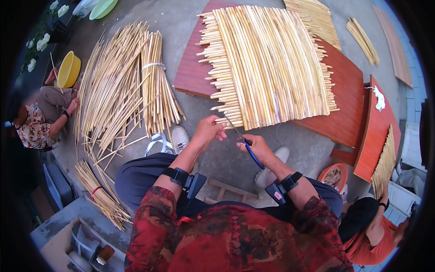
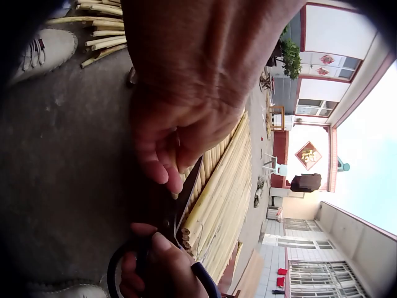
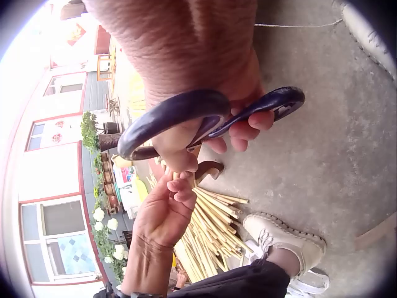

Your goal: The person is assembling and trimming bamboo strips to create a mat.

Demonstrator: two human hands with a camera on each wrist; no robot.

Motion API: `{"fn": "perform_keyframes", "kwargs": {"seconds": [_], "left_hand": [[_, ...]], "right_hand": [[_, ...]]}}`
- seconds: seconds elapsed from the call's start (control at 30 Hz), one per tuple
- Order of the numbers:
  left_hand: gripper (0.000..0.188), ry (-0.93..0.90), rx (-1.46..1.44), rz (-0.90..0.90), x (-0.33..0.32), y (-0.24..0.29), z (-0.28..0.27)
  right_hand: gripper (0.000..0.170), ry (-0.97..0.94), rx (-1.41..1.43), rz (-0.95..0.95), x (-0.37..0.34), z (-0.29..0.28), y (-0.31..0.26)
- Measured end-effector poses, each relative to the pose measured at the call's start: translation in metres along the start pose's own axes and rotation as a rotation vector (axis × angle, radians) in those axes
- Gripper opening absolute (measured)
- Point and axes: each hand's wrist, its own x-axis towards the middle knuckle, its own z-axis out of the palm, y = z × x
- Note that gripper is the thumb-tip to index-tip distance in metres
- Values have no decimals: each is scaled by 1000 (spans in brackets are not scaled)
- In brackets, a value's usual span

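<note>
A mat of pale peeled sticks (image 1: 272, 63) lies across a reddish-brown board, its near corner toward me. My right hand (image 1: 258, 147) grips scissors (image 3: 170, 118) with dark blue loop handles, fingers and thumb through the loops. Their dark blades point up and left to the stick ends at that corner. At the same corner my left hand (image 1: 206, 132) has its fingertips curled together, pinching a stick end (image 1: 221, 120) beside the blades. A thin pale string (image 1: 277, 106) hangs loose over the mat's near edge.
Loose sticks (image 1: 113, 77) and a tied bundle (image 1: 156, 86) lie at the left, with a smaller bundle (image 1: 102, 192) nearer. One person sits beside a yellow basin (image 1: 69, 69); another in orange (image 1: 374, 238) works at the right. An orange bucket (image 1: 333, 177) stands by my right leg.
</note>
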Motion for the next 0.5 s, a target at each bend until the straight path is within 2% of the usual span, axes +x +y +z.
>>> {"fn": "perform_keyframes", "kwargs": {"seconds": [0.13, 0.23, 0.3, 0.5], "left_hand": [[16, 13, -14, -33, 1, 4, 2], [18, 16, 41, -10, 5, 2, 1], [17, 10, 52, 3, 5, 2, 1], [18, -29, 120, 4, 0, 13, 1]], "right_hand": [[42, -16, -51, 41, -2, 0, -4], [47, 46, -67, -33, 2, 5, 2], [53, -49, 201, 115, 5, 8, 3], [59, -134, 222, 184, 16, 3, -12]]}}
